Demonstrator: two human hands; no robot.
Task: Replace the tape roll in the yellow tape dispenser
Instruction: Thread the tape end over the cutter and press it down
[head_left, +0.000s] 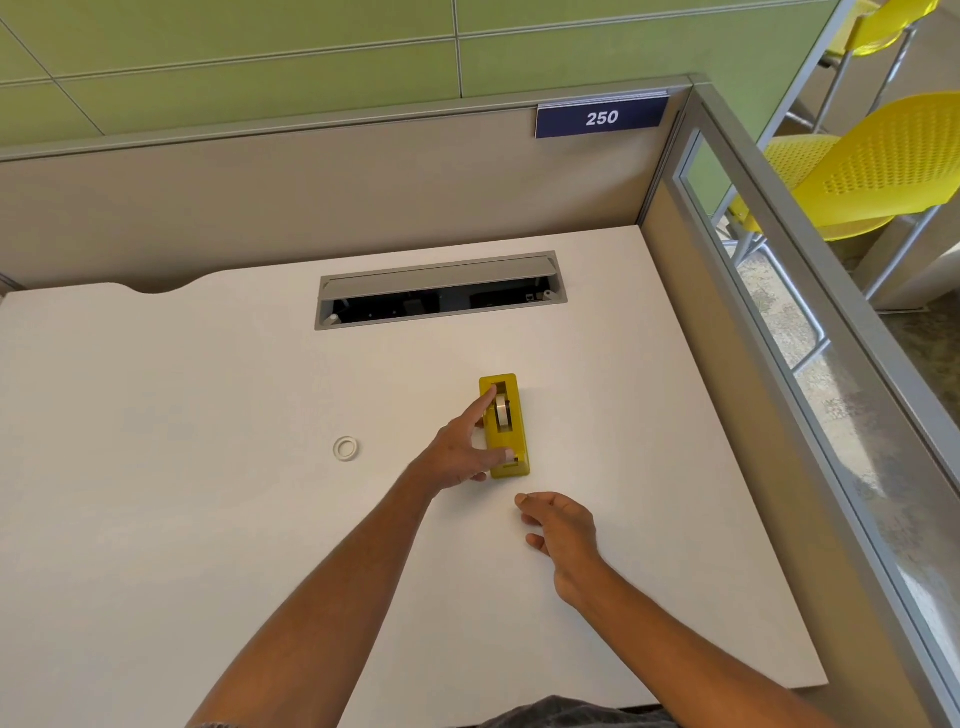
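Lying lengthwise on the white desk (208, 519), right of centre, the yellow tape dispenser (521, 436) is a narrow oblong block with a dark slot along its top. A pale tape roll (502, 410) stands on edge in that slot, towards the far end. A second, whitish ring (345, 448) lies flat on the desk, well apart to the left.

The left hand (460, 460) reaches in from the lower left and is spread along the dispenser's left side. Its straight index finger touches the far end beside the roll, and its thumb lies on the near end. The right hand (561, 535) sits just short of the dispenser's near end, apart from it, fingers loosely curled and holding nothing. Whether it rests on the desk cannot be told.

Behind, a grey cable tray (439, 291) is set into the desk.
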